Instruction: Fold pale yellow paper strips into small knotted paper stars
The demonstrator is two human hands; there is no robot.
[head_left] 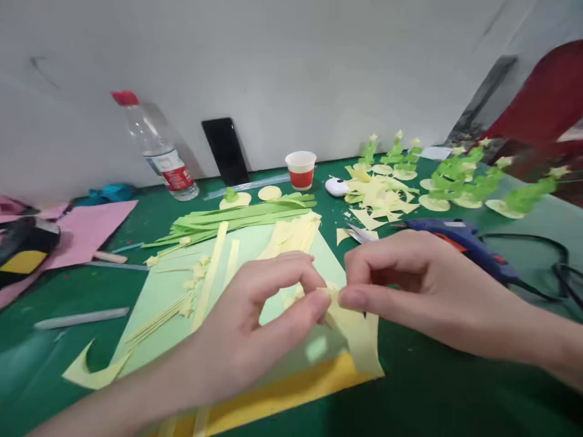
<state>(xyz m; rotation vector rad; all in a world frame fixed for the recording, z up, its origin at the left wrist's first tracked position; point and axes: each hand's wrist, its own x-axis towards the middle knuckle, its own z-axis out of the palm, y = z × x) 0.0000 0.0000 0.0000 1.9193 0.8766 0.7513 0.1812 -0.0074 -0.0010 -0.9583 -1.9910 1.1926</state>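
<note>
Near the pale sheet's (249, 238) right edge, the left hand (264, 303) pinches a small yellow paper (334, 293); I cannot tell the right hand's (423, 279) grip. Right of the sheet stretch tabletop (410, 382) and glue gun (483, 247).

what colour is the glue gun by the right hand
The glue gun is blue with an orange part, seen in the head view.

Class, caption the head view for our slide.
Left hand and right hand handle pale yellow paper, star-topped green pieces beyond.
</note>
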